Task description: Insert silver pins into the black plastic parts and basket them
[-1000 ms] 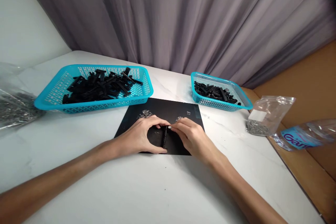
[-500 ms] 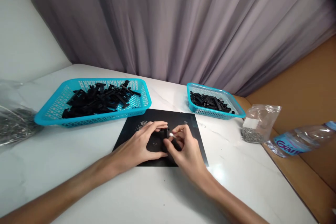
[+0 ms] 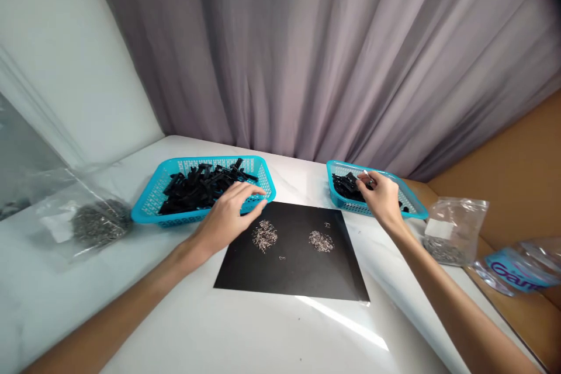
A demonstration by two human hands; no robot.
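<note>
My left hand (image 3: 234,210) is over the near right corner of the larger blue basket (image 3: 149,210), thumb and fingers apart with nothing between them. Long black plastic parts (image 3: 199,187) fill that basket in a heap. At the smaller blue basket (image 3: 412,204), my right hand (image 3: 381,196) reaches over the rim, its fingers closed on a small tool with a white tip (image 3: 366,174), whose kind I cannot make out. Black parts (image 3: 346,184) lie beneath these fingers, partly hidden by the hand.
Two piles of small metal clips, a left pile (image 3: 265,236) and a right pile (image 3: 322,241), lie on a black mat (image 3: 293,277). Clear bags of metal pieces stand left (image 3: 100,222) and right (image 3: 447,248). A water bottle (image 3: 517,269) lies at the far right.
My hands have parted from over the mat: the left towards the larger basket, the right to the smaller one. No black part shows between them now. The view has shifted, uncovering both piles.
</note>
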